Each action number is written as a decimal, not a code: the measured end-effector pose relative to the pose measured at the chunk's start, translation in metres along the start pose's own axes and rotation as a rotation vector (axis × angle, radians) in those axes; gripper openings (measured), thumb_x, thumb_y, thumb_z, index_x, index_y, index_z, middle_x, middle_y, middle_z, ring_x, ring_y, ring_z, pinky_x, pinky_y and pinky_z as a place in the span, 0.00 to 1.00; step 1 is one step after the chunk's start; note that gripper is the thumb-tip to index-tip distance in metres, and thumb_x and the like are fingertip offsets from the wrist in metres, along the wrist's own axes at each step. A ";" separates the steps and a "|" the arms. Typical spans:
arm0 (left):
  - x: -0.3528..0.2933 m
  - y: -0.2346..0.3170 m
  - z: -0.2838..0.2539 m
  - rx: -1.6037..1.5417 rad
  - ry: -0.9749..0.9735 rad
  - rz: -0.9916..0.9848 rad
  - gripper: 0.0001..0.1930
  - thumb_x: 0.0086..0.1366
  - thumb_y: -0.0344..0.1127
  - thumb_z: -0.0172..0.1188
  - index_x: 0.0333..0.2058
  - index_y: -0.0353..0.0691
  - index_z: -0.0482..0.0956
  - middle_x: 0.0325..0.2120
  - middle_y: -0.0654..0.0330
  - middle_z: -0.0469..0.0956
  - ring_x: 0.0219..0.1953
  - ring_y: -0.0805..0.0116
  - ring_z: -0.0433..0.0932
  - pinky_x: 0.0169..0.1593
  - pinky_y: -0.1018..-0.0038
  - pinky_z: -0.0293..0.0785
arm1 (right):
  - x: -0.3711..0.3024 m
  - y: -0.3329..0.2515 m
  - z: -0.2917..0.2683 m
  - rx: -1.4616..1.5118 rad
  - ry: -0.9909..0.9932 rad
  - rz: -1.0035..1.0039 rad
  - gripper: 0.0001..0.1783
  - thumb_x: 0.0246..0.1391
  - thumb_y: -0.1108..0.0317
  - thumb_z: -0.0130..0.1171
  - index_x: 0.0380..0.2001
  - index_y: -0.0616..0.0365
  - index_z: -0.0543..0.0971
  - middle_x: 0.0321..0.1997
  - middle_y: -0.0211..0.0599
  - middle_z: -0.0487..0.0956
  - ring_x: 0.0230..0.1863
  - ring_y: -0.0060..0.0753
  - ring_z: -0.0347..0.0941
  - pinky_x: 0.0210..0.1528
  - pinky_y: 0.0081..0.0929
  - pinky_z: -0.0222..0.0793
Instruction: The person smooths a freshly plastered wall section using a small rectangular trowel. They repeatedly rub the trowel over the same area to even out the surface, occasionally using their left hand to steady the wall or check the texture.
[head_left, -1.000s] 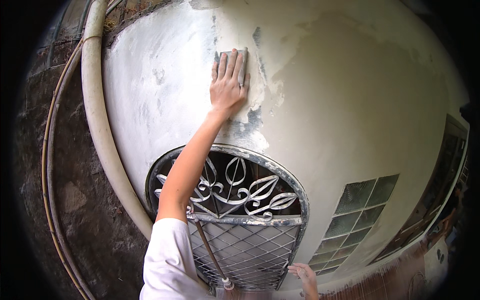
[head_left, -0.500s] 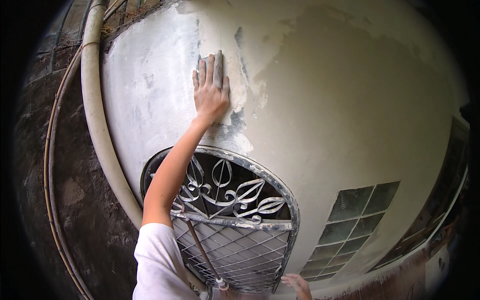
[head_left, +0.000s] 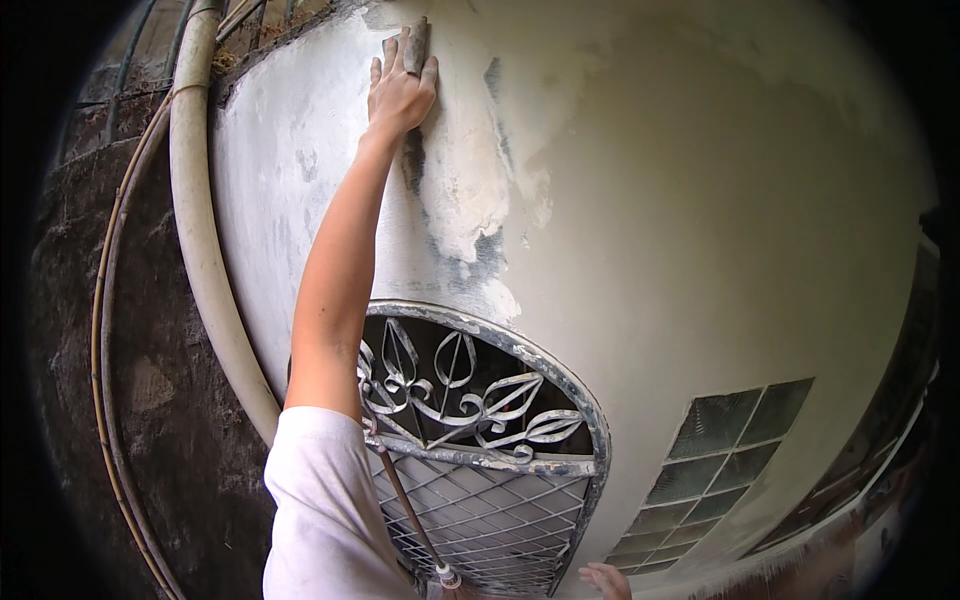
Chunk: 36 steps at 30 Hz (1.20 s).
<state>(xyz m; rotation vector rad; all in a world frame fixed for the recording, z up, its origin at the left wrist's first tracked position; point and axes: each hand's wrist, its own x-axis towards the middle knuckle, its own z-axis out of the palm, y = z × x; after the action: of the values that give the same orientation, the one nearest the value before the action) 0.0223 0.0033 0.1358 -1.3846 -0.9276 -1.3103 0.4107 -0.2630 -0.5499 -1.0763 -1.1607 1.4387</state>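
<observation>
Grey and dusty, a flat block (head_left: 416, 46) sits against the pale wall (head_left: 700, 230), close to its upper left edge, held there by the left hand (head_left: 400, 102), fingers spread over it and thumb alongside. Rough patches run down the wall toward the arched metal door (head_left: 480, 457). Near that door's lower right corner, the right hand (head_left: 605, 580) is partly cut off; whether it grips anything, I cannot tell. Glass panes (head_left: 715, 455) fill the wall's lower right part.

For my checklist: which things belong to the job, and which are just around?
In use: left hand; flat grey pad beneath it; patchy white wall.

Apparently just around: thick cream curved pipe; long thin brown stick; gridded grey glass window.
</observation>
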 end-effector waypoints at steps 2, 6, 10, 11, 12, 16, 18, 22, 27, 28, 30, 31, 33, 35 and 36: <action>-0.016 0.006 0.000 -0.015 0.007 0.010 0.33 0.74 0.50 0.41 0.73 0.49 0.50 0.73 0.59 0.53 0.76 0.56 0.46 0.76 0.58 0.36 | 0.007 0.004 0.011 0.035 0.005 0.006 0.21 0.66 0.62 0.52 0.58 0.61 0.75 0.53 0.38 0.82 0.52 0.28 0.77 0.55 0.27 0.68; -0.086 0.023 -0.012 -0.002 -0.016 0.047 0.32 0.73 0.47 0.43 0.73 0.49 0.51 0.73 0.57 0.54 0.75 0.54 0.49 0.75 0.52 0.38 | 0.037 0.030 0.039 0.134 -0.088 0.003 0.21 0.67 0.61 0.52 0.58 0.61 0.74 0.54 0.38 0.81 0.54 0.30 0.76 0.56 0.28 0.68; -0.140 0.037 -0.019 0.028 -0.018 0.063 0.30 0.74 0.45 0.45 0.73 0.54 0.54 0.73 0.59 0.55 0.75 0.54 0.50 0.75 0.53 0.40 | 0.071 0.051 0.046 0.145 -0.158 -0.032 0.18 0.67 0.69 0.54 0.55 0.70 0.74 0.51 0.46 0.83 0.52 0.35 0.79 0.57 0.29 0.72; -0.142 0.035 -0.020 0.063 -0.025 0.079 0.30 0.74 0.45 0.45 0.73 0.54 0.54 0.73 0.60 0.55 0.75 0.53 0.50 0.75 0.52 0.40 | 0.079 0.054 0.046 0.096 -0.173 -0.068 0.18 0.67 0.69 0.54 0.55 0.70 0.74 0.52 0.47 0.83 0.52 0.35 0.79 0.56 0.29 0.72; -0.136 0.031 -0.019 0.063 -0.031 0.094 0.30 0.74 0.45 0.45 0.73 0.54 0.54 0.73 0.60 0.55 0.74 0.54 0.51 0.75 0.52 0.41 | 0.085 0.055 0.046 0.045 -0.187 -0.103 0.18 0.67 0.69 0.54 0.55 0.70 0.74 0.52 0.47 0.83 0.52 0.35 0.79 0.56 0.28 0.72; -0.062 0.007 -0.006 0.125 0.011 0.143 0.30 0.75 0.48 0.41 0.73 0.53 0.53 0.72 0.62 0.56 0.74 0.57 0.52 0.75 0.52 0.43 | 0.091 0.053 0.052 0.005 -0.176 -0.156 0.19 0.68 0.69 0.53 0.56 0.69 0.73 0.53 0.47 0.82 0.52 0.35 0.79 0.56 0.28 0.72; -0.015 -0.006 -0.004 0.182 -0.031 0.077 0.31 0.75 0.52 0.35 0.73 0.52 0.51 0.74 0.63 0.52 0.75 0.60 0.49 0.76 0.53 0.39 | 0.079 0.049 0.058 0.049 -0.154 -0.129 0.19 0.68 0.69 0.53 0.57 0.69 0.72 0.54 0.48 0.81 0.53 0.35 0.79 0.56 0.28 0.72; 0.015 -0.013 0.005 0.093 0.043 0.011 0.31 0.75 0.52 0.36 0.74 0.55 0.49 0.74 0.63 0.52 0.76 0.59 0.47 0.76 0.51 0.38 | 0.039 0.047 0.069 -0.044 -0.145 -0.118 0.23 0.68 0.60 0.51 0.61 0.59 0.72 0.57 0.40 0.79 0.57 0.32 0.74 0.58 0.30 0.66; -0.022 -0.010 0.007 0.158 0.100 0.078 0.30 0.76 0.50 0.36 0.74 0.57 0.48 0.73 0.62 0.55 0.74 0.57 0.52 0.75 0.50 0.41 | 0.025 0.085 0.091 0.118 -0.079 0.001 0.20 0.68 0.69 0.52 0.58 0.70 0.71 0.55 0.48 0.81 0.55 0.36 0.78 0.58 0.28 0.72; -0.029 -0.009 0.006 0.195 0.085 0.081 0.30 0.76 0.50 0.36 0.74 0.57 0.48 0.73 0.61 0.55 0.74 0.57 0.53 0.75 0.50 0.41 | 0.026 0.094 0.096 0.133 -0.083 -0.003 0.19 0.68 0.69 0.52 0.58 0.70 0.71 0.55 0.48 0.81 0.55 0.36 0.78 0.58 0.28 0.72; -0.046 -0.009 0.002 0.163 0.120 0.126 0.30 0.76 0.48 0.37 0.74 0.55 0.50 0.72 0.61 0.57 0.73 0.55 0.55 0.74 0.49 0.43 | 0.025 0.107 0.104 0.152 -0.102 -0.024 0.19 0.68 0.70 0.53 0.58 0.69 0.71 0.55 0.47 0.81 0.56 0.36 0.78 0.58 0.28 0.72; -0.056 -0.007 -0.001 0.150 0.121 0.137 0.30 0.75 0.48 0.38 0.73 0.54 0.51 0.71 0.60 0.58 0.73 0.54 0.56 0.74 0.49 0.44 | 0.024 0.109 0.107 0.151 -0.116 -0.045 0.19 0.68 0.70 0.53 0.58 0.69 0.71 0.55 0.47 0.81 0.56 0.36 0.78 0.58 0.28 0.72; -0.077 -0.005 -0.009 0.116 0.070 0.151 0.29 0.75 0.47 0.40 0.73 0.52 0.53 0.71 0.59 0.60 0.72 0.54 0.57 0.74 0.48 0.45 | 0.020 0.104 0.112 0.107 -0.116 -0.049 0.19 0.67 0.70 0.54 0.58 0.69 0.72 0.55 0.47 0.81 0.56 0.34 0.77 0.59 0.28 0.72; -0.099 0.001 -0.021 0.097 0.015 0.141 0.28 0.75 0.44 0.43 0.71 0.45 0.58 0.69 0.59 0.63 0.71 0.53 0.59 0.74 0.53 0.47 | 0.014 0.088 0.118 0.063 -0.139 -0.051 0.19 0.67 0.70 0.54 0.58 0.68 0.72 0.55 0.45 0.81 0.56 0.32 0.77 0.60 0.28 0.71; -0.117 0.007 -0.029 -0.060 0.070 0.178 0.27 0.74 0.42 0.45 0.67 0.34 0.63 0.67 0.51 0.66 0.70 0.51 0.61 0.74 0.55 0.47 | 0.013 0.076 0.122 0.037 -0.148 -0.055 0.19 0.67 0.69 0.54 0.58 0.67 0.72 0.55 0.44 0.81 0.57 0.32 0.77 0.60 0.28 0.71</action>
<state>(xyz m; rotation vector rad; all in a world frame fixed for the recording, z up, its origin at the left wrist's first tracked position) 0.0068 -0.0152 0.0175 -1.4244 -0.7062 -1.2512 0.2786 -0.2737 -0.6068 -0.9185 -1.2534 1.5110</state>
